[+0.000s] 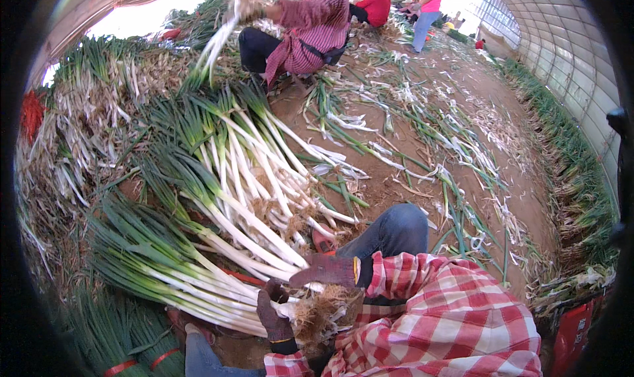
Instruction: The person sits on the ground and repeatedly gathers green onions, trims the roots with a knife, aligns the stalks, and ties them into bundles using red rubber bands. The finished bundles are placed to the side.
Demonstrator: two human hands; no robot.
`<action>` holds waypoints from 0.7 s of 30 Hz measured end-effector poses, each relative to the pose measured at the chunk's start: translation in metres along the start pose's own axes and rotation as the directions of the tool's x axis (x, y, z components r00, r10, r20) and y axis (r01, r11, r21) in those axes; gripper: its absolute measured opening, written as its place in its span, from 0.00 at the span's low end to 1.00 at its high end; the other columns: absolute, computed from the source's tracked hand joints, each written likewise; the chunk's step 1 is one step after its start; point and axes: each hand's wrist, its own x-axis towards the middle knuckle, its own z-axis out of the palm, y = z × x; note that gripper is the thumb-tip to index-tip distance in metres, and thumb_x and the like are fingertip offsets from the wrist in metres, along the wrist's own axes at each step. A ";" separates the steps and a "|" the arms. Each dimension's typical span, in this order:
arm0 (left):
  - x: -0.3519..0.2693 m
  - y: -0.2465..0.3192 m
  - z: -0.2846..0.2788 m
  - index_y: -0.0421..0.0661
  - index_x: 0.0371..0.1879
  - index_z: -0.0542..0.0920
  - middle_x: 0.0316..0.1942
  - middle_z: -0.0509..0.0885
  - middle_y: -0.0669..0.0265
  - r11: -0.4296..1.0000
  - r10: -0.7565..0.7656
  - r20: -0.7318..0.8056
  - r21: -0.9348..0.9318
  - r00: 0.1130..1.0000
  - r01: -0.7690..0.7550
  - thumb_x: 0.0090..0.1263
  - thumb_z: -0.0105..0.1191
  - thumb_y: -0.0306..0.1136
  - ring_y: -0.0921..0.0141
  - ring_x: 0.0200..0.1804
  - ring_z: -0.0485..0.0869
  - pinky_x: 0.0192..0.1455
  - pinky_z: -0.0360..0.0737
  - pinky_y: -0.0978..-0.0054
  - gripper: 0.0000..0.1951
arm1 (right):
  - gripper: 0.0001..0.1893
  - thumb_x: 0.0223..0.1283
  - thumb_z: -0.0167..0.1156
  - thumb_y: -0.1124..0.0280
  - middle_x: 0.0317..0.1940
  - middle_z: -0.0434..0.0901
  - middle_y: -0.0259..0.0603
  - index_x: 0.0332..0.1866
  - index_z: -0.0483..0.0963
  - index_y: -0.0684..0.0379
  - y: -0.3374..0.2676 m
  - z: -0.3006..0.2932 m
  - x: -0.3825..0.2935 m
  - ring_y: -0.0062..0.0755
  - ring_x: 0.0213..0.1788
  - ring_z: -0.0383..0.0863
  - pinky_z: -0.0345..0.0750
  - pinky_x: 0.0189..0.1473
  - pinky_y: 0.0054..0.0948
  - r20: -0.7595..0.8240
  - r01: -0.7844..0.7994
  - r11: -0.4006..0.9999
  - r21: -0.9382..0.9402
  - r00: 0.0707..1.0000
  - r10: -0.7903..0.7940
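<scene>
A large bundle of long green onions lies in front of me, green leaves to the left and root ends towards my body. My left hand, in a dark knit glove, grips the lower side of the bundle near its roots. From above, my right hand, gloved too, clasps the white stalks just behind the roots; its far fingers are hidden. Matted brown roots stick out between both hands. Under the stalks, part of a red strip shows.
Loose white-stalked onions lie beyond the bundle. Bundles with red bands are at lower left. Unpeeled onions are heaped at far left. Peeled scraps litter the soil. A seated person holds onions ahead; others work farther back.
</scene>
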 end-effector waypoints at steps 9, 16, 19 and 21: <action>-0.017 0.002 0.013 0.37 0.58 0.77 0.46 0.85 0.55 0.894 -0.342 0.251 -0.211 0.906 0.396 0.77 0.56 0.46 0.60 0.46 0.86 0.53 0.84 0.62 0.23 | 0.33 0.66 0.67 0.41 0.43 0.86 0.42 0.59 0.78 0.63 0.001 0.021 -0.027 0.28 0.45 0.81 0.79 0.51 0.34 0.254 -0.019 0.995 -0.097 0.966 0.043; -0.021 0.011 0.012 0.40 0.53 0.80 0.47 0.86 0.58 0.732 -0.406 0.441 -0.367 0.800 0.574 0.80 0.50 0.47 0.64 0.48 0.86 0.57 0.82 0.64 0.21 | 0.40 0.59 0.69 0.50 0.64 0.73 0.58 0.70 0.67 0.64 -0.012 0.052 -0.076 0.67 0.67 0.73 0.70 0.71 0.55 -0.039 0.448 0.565 -0.692 0.759 -0.649; -0.027 0.014 0.023 0.44 0.52 0.80 0.48 0.85 0.61 0.792 -0.339 0.318 -0.412 0.885 0.451 0.82 0.49 0.42 0.66 0.49 0.85 0.57 0.82 0.64 0.15 | 0.34 0.55 0.69 0.56 0.62 0.75 0.56 0.66 0.71 0.62 -0.009 0.057 -0.060 0.65 0.66 0.73 0.70 0.71 0.56 0.128 0.532 0.347 -0.773 0.665 -0.736; -0.029 0.018 0.028 0.44 0.53 0.80 0.47 0.85 0.61 0.829 -0.286 0.254 -0.417 0.924 0.372 0.83 0.49 0.40 0.66 0.48 0.85 0.56 0.83 0.64 0.14 | 0.31 0.55 0.69 0.58 0.60 0.76 0.56 0.63 0.73 0.61 -0.006 0.055 -0.050 0.63 0.65 0.74 0.70 0.70 0.55 0.135 0.563 0.369 -0.740 0.661 -0.738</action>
